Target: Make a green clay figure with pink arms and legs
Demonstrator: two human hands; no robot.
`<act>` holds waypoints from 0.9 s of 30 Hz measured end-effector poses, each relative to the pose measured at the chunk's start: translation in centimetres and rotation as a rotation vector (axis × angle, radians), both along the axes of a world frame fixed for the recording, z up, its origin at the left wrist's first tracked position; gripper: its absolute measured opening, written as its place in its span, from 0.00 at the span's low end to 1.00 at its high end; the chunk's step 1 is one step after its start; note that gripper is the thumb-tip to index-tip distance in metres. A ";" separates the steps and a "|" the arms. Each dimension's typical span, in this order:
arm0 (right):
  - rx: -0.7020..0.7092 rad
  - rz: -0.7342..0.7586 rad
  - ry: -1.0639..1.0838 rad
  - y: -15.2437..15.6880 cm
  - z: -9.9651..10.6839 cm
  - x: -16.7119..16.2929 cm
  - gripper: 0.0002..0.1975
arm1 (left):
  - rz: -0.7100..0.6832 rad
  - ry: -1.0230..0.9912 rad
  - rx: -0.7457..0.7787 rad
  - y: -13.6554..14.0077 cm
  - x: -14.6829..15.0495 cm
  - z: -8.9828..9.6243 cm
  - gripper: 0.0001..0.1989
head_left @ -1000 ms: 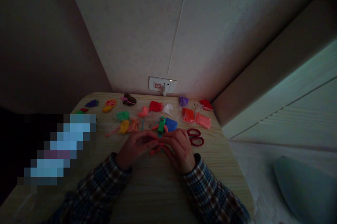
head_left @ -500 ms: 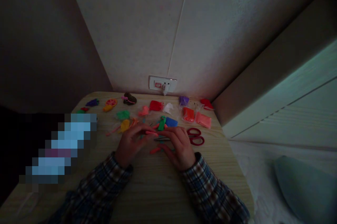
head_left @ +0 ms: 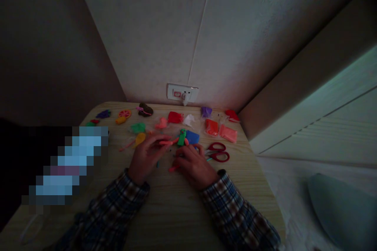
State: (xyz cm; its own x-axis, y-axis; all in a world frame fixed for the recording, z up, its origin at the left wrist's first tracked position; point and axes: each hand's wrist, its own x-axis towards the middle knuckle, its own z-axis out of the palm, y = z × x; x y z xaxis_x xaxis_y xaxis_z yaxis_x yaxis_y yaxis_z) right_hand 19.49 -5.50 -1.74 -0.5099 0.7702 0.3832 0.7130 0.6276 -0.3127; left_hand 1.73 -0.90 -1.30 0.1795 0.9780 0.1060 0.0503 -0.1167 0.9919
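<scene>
Above the tabletop [head_left: 171,211], the left hand [head_left: 143,160] pinches a pink strip [head_left: 167,142] between nearly closed fingertips, probably to spare its shape, while the right hand [head_left: 196,166] curls half-closed by another pink piece [head_left: 173,169], its grip unclear.

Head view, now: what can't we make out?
All in the head view:
Scissors: blades largely covered by the right hand.
Lower pink piece: right end behind the right hand; grip unclear.
Upper pink piece: left end hidden by the left hand.
Green figure: fine details too small, dim.
Mosaic patch: pixelation masks what's beneath.
Grey-green object: cut off by the right edge.
</scene>
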 end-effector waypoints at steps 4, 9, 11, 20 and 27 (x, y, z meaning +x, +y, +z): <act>-0.087 -0.066 0.260 0.1 0.6 0.3 0.05 | -0.050 -0.042 -0.099 -0.1 0.2 0.3 0.12; -0.456 -0.154 0.872 0.5 0.5 0.6 0.07 | -0.158 -0.103 -0.217 -0.4 0.4 0.4 0.13; -0.617 -0.139 1.043 0.7 0.2 0.7 0.10 | -0.210 -0.151 -0.274 -0.5 0.4 0.2 0.14; -0.904 -0.079 1.229 0.7 0.5 0.3 0.15 | -0.252 -0.158 -0.269 -0.7 0.7 0.7 0.13; -0.924 -0.073 1.197 0.7 0.6 0.4 0.15 | -0.291 -0.269 -0.394 -0.8 0.7 0.4 0.13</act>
